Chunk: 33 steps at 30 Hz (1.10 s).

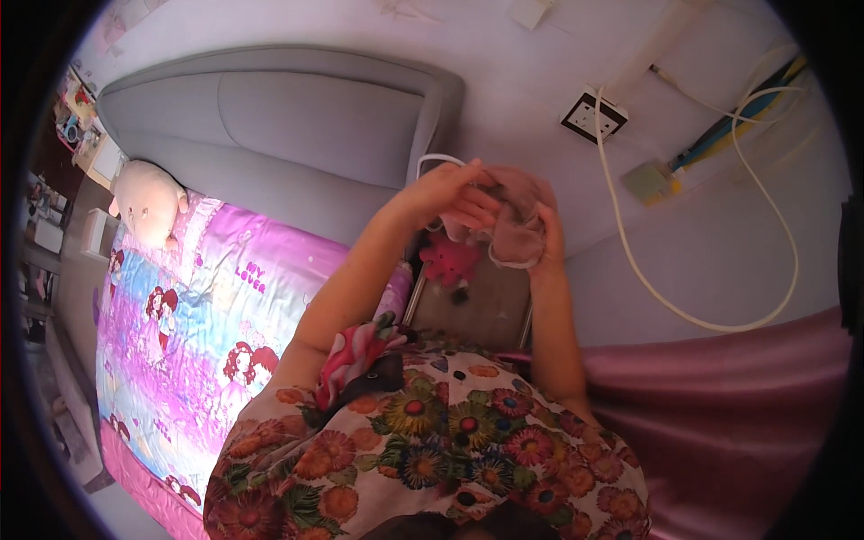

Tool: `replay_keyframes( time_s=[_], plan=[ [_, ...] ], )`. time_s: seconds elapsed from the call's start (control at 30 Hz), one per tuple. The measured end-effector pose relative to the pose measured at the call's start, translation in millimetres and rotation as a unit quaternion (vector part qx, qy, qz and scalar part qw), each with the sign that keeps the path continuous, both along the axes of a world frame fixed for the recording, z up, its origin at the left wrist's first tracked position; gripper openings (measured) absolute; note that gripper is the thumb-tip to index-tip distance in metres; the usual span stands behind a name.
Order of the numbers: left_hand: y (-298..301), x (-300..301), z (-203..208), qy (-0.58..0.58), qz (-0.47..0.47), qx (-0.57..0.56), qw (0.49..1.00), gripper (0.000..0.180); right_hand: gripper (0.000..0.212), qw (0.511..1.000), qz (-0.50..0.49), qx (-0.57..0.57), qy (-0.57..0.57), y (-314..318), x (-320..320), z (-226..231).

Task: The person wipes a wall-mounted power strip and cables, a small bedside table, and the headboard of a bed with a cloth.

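Up in front of me is a crumpled dusty-pink cloth (520,241), thin and folded over itself; I cannot tell what kind of piece it is. My left hand (457,196) grips its left side, the fingers lying across the folds. At the right edge, my right hand (551,238) pinches the same cloth, which hides part of the fingers. Behind my left hand curves a white loop (441,158), partly covered by that hand. Below the cloth, a bright pink, flower-shaped object (450,259) rests over a brown, narrow surface (477,310).
To the left lies a bed with a shiny purple printed cover (202,297), a grey padded headboard (315,108) and a pale pink plush toy (148,205). A white cable (621,234) hangs from a wall socket (594,115). Pink satin cloth (720,387) drapes at right.
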<state>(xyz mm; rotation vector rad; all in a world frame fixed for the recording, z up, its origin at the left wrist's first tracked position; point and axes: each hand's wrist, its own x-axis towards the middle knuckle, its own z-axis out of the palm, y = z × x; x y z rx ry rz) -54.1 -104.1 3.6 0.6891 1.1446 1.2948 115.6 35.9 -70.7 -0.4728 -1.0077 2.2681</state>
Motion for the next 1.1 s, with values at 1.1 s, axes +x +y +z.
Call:
replay_keyframes(
  time_s=[1.1],
  plan=[
    [124, 38, 60, -0.467, 0.051, 0.296, 0.832, 0.023, 0.036, 0.956, -0.082, -0.252, -0.125, -66, 149, -117]
  ],
)
